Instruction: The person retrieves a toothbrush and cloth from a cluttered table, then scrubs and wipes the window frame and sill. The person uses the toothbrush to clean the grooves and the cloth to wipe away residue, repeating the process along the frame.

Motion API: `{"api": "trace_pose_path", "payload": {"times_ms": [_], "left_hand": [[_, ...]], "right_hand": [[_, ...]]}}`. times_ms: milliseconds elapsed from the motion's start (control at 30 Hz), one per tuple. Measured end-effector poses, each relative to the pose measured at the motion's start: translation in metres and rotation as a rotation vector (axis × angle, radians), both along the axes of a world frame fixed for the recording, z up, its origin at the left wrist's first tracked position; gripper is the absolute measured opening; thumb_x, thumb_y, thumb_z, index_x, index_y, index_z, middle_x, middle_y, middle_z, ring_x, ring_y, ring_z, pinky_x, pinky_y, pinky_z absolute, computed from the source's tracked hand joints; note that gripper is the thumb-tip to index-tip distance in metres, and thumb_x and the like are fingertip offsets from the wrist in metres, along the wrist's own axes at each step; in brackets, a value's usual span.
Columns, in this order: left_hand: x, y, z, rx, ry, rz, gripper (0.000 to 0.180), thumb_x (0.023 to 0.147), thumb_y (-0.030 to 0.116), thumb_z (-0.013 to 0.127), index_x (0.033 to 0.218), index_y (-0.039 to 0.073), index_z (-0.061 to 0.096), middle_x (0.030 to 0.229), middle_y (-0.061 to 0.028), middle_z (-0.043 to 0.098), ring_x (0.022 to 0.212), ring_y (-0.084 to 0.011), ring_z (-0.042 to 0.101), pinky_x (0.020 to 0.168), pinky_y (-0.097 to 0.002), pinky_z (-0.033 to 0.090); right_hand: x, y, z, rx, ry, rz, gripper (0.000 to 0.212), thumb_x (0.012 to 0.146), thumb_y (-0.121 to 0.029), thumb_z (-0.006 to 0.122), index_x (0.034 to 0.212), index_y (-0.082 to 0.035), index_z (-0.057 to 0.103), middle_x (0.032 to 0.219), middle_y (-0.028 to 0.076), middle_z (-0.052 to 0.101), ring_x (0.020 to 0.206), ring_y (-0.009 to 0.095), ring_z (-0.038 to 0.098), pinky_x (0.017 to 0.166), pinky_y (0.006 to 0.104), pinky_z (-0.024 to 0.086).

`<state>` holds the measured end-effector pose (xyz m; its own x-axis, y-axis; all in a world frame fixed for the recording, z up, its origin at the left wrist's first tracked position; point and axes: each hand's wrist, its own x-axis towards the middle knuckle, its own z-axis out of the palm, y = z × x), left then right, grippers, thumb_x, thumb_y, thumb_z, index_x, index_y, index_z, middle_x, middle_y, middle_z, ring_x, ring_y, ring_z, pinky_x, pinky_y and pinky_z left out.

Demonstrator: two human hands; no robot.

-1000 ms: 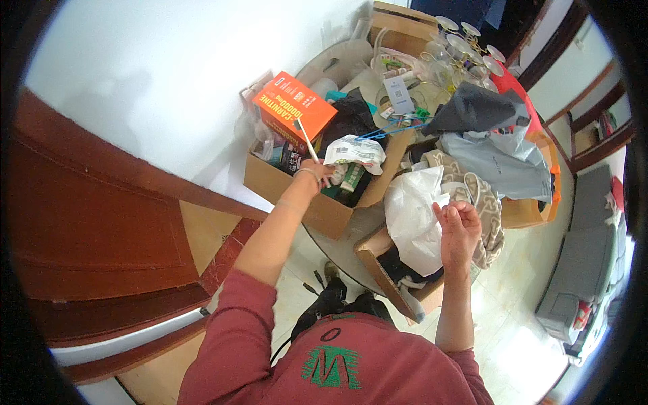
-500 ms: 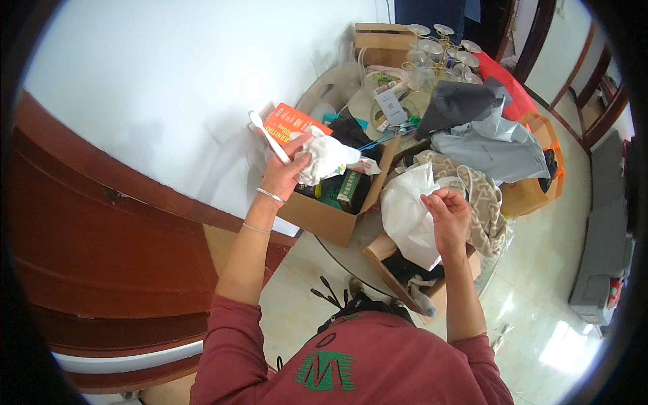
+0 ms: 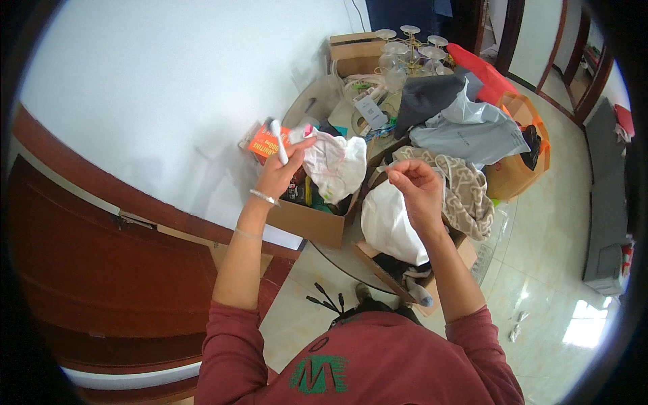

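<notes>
My left hand [image 3: 277, 173] is closed round a slim white stick-like thing [image 3: 278, 140] with a rounded end. The same fingers grip a thin white cloth [image 3: 336, 165] with small coloured patches, which hangs spread over a cardboard box [image 3: 307, 224] of mixed packages. My right hand [image 3: 417, 192] is pinched, thumb against fingers, over a white bag [image 3: 388, 223]. A small pale bit shows at its fingertips, too small to make out. Beside the left hand stands an orange box [image 3: 264, 143].
A patterned beige cloth [image 3: 466, 196] lies right of the white bag. Behind it are a grey plastic bag [image 3: 472, 131], a dark grey bag [image 3: 432, 101] and an orange carrier bag [image 3: 516, 169]. A glass-cupped stand [image 3: 412, 50] rises at the back, near the white wall [image 3: 169, 81].
The white cloth was bunched in my left hand and now hangs spread out. My right hand has moved left, closer to the cloth. The whole view has shifted a little.
</notes>
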<state>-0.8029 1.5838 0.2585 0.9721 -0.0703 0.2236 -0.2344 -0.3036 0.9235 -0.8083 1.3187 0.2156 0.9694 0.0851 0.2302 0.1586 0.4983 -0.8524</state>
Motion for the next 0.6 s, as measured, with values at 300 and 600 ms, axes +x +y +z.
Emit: {"api": "trace_pose_path", "payload": {"times_ms": [300,600], "left_hand": [[-0.006,0.001,0.047,-0.505,-0.076,0.051,0.029,0.087,0.015,0.061,0.112,0.001,0.059,0.094,-0.004,0.062,0.082,-0.0128,0.057,0.075,-0.0238,0.048],[-0.038,-0.021,0.055,-0.662,-0.001,0.068,0.027,0.076,-0.001,0.064,0.091,0.007,0.044,0.09,-0.0127,0.061,0.074,-0.0169,0.06,0.067,-0.0283,0.052]], "right_hand": [[0.003,0.003,0.019,0.019,-0.08,0.067,0.011,0.08,-0.003,0.068,0.088,-0.002,0.06,0.079,0.001,0.061,0.069,0.006,0.057,0.061,0.0207,0.048],[-0.024,0.044,0.059,0.06,-0.154,0.293,0.011,0.079,0.004,0.066,0.087,-0.001,0.06,0.083,0.002,0.063,0.076,0.008,0.059,0.072,0.0216,0.048]]}}
